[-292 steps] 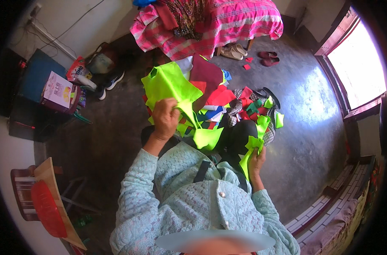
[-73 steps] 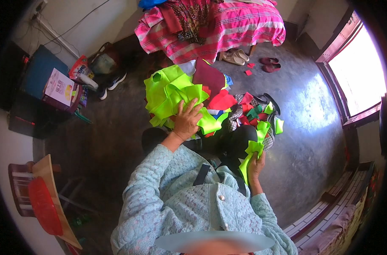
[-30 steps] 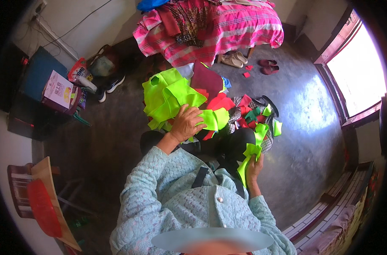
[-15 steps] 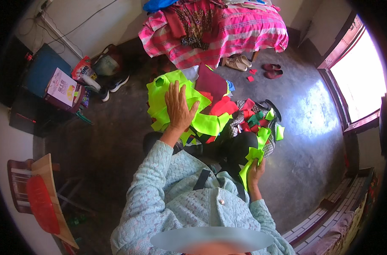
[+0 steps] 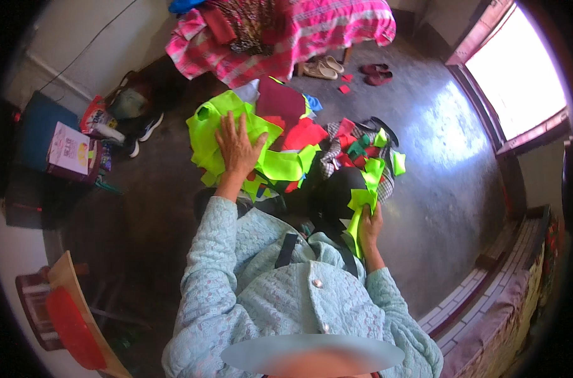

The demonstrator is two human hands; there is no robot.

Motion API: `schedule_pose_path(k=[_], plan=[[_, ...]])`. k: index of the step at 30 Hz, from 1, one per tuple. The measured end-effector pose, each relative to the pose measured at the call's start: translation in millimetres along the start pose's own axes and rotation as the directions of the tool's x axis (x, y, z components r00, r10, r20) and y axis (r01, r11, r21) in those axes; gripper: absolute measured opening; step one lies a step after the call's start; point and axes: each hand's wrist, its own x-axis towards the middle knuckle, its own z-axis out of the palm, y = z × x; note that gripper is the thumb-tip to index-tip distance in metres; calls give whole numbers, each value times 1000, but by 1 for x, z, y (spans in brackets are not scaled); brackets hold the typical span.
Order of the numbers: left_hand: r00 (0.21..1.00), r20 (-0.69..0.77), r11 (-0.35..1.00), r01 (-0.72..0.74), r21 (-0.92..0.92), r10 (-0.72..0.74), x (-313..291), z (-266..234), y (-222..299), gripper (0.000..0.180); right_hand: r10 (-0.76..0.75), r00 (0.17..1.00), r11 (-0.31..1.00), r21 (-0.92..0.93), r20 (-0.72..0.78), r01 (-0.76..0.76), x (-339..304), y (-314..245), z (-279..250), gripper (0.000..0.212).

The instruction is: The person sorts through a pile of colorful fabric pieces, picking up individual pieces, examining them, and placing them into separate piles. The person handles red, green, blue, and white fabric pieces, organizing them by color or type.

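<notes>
My left hand (image 5: 237, 146) lies flat, fingers spread, on a stack of neon-green fabric pieces (image 5: 209, 133) on the dark floor in front of me. Red fabric pieces (image 5: 304, 133) and a maroon piece (image 5: 280, 101) lie just beyond and right of the stack. My right hand (image 5: 369, 225) grips a strip of neon-green fabric (image 5: 357, 211) near my lap. More green and red scraps (image 5: 369, 151) lie on a checked cloth to the right.
A bed with a pink checked cover (image 5: 286, 31) stands at the back, sandals (image 5: 321, 68) beside it. A blue box with a booklet (image 5: 66, 148) and bags sit left. A bright window (image 5: 519, 69) is at right; a stool with a red seat (image 5: 66, 315) is lower left.
My left hand lowered the green fabric it held up earlier and now presses flat on the stack. The right hand has kept hold of its green strip.
</notes>
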Motion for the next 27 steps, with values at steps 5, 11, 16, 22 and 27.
schedule_pose_path(k=[5,11,16,22,27], plan=[[975,-188,976,-152,-154,122,-10,-38,27,65,124,987,895,417,106,-157,16,5,-9,22],[988,-17,649,-116,-752,156,-61,-41,84,37,251,870,527,694,424,-490,14,-17,-5,14],[831,505,368,405,-837,234,-108,-21,131,46,106,831,599,632,546,-492,7,-47,-4,23],[692,649,269,591,-760,316,-116,-7,147,29,173,745,595,535,644,-600,6,-52,-4,27],[766,611,-250,643,-724,201,-103,-10,130,27,174,774,563,584,609,-585,14,-46,-2,26]])
